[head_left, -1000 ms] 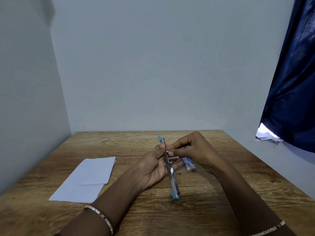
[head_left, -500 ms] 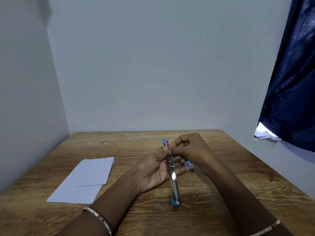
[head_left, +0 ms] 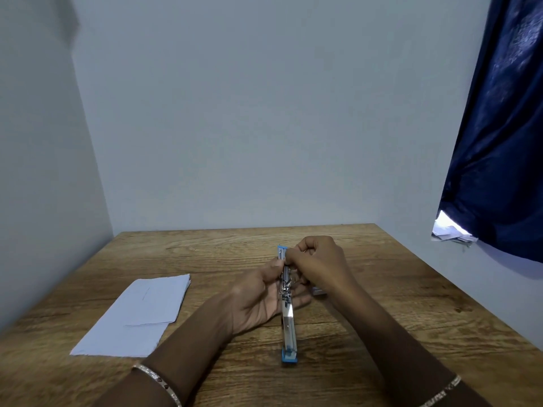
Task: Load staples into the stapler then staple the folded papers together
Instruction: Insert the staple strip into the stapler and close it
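A blue and silver stapler (head_left: 288,324) is swung fully open into one long strip, its near blue end resting on the wooden table (head_left: 382,318). My left hand (head_left: 258,298) cups it from the left at the hinge. My right hand (head_left: 320,262) is closed with its fingertips pinched at the upper half of the stapler's metal channel; whether it holds staples I cannot tell. A small staple box (head_left: 318,290) peeks out behind my right wrist. The folded white papers (head_left: 141,312) lie stacked on the table's left side.
Grey walls close in the table at the left and back. A dark blue curtain (head_left: 499,142) hangs at the right, with some papers (head_left: 452,233) on a ledge below it.
My right hand has slid a little toward the stapler's far end, its fingertips now pressed against the metal channel. The staple box is more hidden behind my wrist. The stapler has barely moved.
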The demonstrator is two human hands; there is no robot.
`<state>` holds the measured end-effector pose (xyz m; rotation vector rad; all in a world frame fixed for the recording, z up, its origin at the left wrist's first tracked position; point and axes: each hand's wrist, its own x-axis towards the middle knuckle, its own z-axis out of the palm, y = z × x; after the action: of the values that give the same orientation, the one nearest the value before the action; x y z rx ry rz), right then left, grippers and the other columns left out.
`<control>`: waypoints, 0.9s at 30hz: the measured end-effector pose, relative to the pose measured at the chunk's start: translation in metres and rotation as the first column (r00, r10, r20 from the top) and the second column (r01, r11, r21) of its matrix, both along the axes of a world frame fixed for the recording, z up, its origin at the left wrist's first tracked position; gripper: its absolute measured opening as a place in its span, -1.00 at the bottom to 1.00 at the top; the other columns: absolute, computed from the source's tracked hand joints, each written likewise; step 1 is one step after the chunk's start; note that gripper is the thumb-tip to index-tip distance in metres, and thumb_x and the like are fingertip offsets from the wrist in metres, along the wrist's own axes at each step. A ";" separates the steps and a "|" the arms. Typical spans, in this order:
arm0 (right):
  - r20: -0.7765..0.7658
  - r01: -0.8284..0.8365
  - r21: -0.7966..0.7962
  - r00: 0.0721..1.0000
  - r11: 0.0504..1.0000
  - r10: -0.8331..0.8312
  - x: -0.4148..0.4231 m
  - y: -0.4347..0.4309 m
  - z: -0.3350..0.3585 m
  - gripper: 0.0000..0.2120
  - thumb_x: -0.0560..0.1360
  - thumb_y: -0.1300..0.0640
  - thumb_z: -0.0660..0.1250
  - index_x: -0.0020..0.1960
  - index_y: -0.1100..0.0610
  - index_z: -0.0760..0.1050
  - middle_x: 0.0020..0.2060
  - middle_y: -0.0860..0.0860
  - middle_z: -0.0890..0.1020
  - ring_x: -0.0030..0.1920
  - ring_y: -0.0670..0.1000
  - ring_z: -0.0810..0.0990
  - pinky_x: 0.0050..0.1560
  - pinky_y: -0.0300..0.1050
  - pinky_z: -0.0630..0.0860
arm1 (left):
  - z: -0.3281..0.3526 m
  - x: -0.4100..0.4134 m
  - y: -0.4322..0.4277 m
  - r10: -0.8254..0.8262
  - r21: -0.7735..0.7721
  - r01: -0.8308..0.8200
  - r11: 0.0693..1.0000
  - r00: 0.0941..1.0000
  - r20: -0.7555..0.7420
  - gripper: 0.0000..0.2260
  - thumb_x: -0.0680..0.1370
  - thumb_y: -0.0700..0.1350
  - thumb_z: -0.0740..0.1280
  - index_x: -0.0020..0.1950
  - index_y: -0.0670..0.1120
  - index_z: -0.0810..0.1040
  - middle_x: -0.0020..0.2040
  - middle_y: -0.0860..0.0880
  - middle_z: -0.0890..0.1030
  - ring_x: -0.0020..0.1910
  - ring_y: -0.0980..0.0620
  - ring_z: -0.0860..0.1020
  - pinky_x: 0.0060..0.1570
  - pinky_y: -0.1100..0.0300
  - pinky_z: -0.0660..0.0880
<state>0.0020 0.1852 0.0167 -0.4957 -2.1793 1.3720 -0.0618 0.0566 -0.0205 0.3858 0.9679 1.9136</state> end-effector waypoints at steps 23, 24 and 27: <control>0.058 -0.538 -0.031 0.840 0.842 0.539 0.015 0.009 0.015 -0.79 0.47 0.29 0.50 0.10 0.16 0.66 -0.11 0.08 0.73 -0.22 -0.07 0.68 -0.22 -0.28 0.58 | 0.014 -0.002 -0.006 0.170 0.004 -0.177 0.984 0.951 0.258 -0.63 0.72 -0.21 -0.01 0.19 -0.44 0.49 0.22 -0.40 0.60 0.01 -0.27 0.68 0.03 -0.22 0.63; 0.060 -0.517 -0.002 0.855 0.856 0.516 0.013 0.008 0.013 -0.81 0.47 0.27 0.51 0.08 0.16 0.66 -0.17 0.06 0.72 -0.24 -0.08 0.67 -0.22 -0.25 0.59 | 0.014 -0.001 -0.007 0.155 0.001 -0.161 0.987 0.956 0.250 -0.62 0.72 -0.22 -0.01 0.20 -0.45 0.49 0.24 -0.39 0.60 0.04 -0.25 0.67 0.10 -0.22 0.61; 0.100 -0.451 0.156 0.892 0.879 0.440 0.010 0.009 0.010 -0.84 0.47 0.19 0.51 0.04 0.06 0.67 -0.24 -0.09 0.70 -0.26 -0.09 0.62 -0.30 -0.26 0.57 | 0.015 0.003 -0.007 0.139 -0.037 -0.135 0.990 0.973 0.183 -0.65 0.70 -0.26 -0.01 0.26 -0.42 0.48 0.31 -0.34 0.57 0.10 -0.23 0.64 0.16 -0.21 0.53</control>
<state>0.0125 0.1943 0.0267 0.0435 -2.5436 1.3783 -0.0583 0.0492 -0.0051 0.1253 0.9126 2.0198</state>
